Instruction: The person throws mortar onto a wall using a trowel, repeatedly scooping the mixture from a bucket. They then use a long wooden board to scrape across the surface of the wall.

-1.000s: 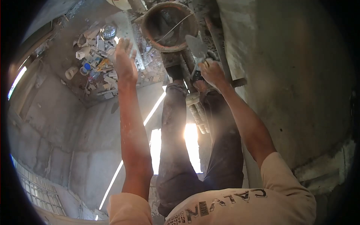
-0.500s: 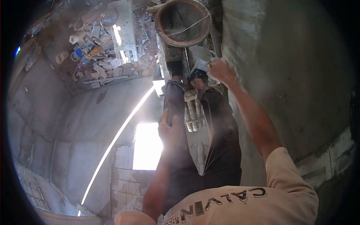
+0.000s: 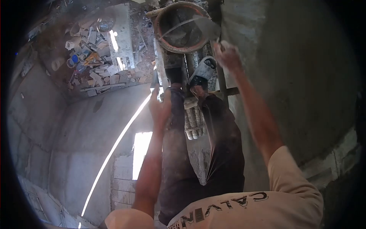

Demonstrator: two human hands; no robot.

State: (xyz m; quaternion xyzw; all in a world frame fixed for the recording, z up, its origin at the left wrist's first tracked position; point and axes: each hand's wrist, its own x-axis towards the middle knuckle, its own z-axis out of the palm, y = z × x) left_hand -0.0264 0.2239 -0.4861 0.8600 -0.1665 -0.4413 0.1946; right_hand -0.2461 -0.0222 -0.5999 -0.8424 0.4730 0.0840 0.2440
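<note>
My right hand (image 3: 228, 57) is closed around the handle of a trowel (image 3: 207, 27), whose grey blade lies over the right rim of a round basin (image 3: 162, 41). Wet grey mortar (image 3: 177, 34) fills part of that basin, and a thin pale strip crosses its top. Beside my left shin, my left hand (image 3: 161, 107) has its thumb and fingers apart, with a bright gap between them; I see nothing clearly held. A pale scuffed container (image 3: 205, 69) with a looped rim stands by my right foot.
My feet are on a narrow raised plank platform (image 3: 162, 68). A plastered wall (image 3: 289, 76) rises close on the right. Far below on the left lie a rubble heap (image 3: 97, 57) and a long board (image 3: 124, 34). A bright opening (image 3: 141, 152) shows lower left.
My right hand has lifted the trowel from beside the pale container up to the basin's rim. My left hand has moved forward along my left leg towards the platform edge.
</note>
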